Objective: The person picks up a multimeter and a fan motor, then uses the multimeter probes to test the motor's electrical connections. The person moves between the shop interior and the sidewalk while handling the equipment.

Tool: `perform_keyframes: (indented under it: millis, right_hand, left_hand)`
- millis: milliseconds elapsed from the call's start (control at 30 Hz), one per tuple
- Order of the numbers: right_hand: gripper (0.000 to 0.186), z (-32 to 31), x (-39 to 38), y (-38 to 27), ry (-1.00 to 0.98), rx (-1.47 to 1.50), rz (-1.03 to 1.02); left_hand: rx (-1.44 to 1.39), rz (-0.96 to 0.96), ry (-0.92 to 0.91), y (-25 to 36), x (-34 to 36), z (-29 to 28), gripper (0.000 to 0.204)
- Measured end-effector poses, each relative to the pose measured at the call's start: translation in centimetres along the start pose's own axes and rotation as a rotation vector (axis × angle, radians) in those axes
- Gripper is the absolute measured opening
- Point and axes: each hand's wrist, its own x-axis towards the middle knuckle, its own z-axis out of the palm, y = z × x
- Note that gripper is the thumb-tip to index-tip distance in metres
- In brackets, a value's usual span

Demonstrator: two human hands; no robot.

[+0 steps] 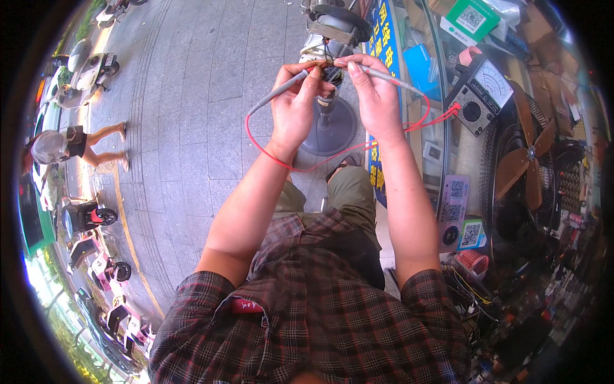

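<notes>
My left hand [295, 110] is closed on a grey test probe [279, 93], its red tip end pointing right. In my right hand [376, 99] is a second grey test probe [387, 78], pinched and pointing left. Both probe tips meet near a small dark part with thin wires, just below a fan motor [329, 40] on a stand with a round grey base [327, 131]. Fingers hide the exact contact. Red leads [268, 152] run from the probes to an analog multimeter [480, 96] with a black dial, tilted on the glass counter to the right.
A brown-bladed fan [529, 153] sits right of the meter, amid cluttered small parts. The glass counter edge [442, 115] runs beside my right arm. Grey paving [192, 109] lies left, with a walking person [77, 142] and parked scooters [89, 70] beyond.
</notes>
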Motion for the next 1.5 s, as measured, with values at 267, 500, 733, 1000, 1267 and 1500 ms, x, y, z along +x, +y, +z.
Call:
perform_keyframes:
  millis: [267,500,733,1000,1267,1500]
  right_hand:
    - [0.022,0.1,0.0,-0.1,-0.018,-0.054,-0.032]
    - [0.021,0.1,-0.3,-0.1,-0.034,-0.126,-0.043]
    - [0.019,0.0,-0.4,-0.2,-0.005,-0.419,-0.195]
    - [0.014,0.4,-0.2,-1.5,-0.01,-0.562,-0.383]
    - [0.02,-0.2,-0.4,-0.4,-0.005,-0.406,-0.207]
    - [0.015,0.2,-0.3,0.0,-0.003,-0.494,-0.318]
  left_hand:
    - [0.01,-0.006,-0.001,0.1,0.0,0.0,0.018]
    - [0.006,-0.015,0.02,-0.4,0.2,-0.2,0.019]
    - [0.011,0.014,-0.003,-0.6,0.1,-0.3,0.019]
    - [0.016,0.019,-0.016,-0.3,0.0,-0.2,0.019]
    - [0.002,0.0,-0.021,-0.4,0.1,0.1,0.023]
    - [0.013,0.006,-0.014,-0.3,0.1,-0.2,0.025]
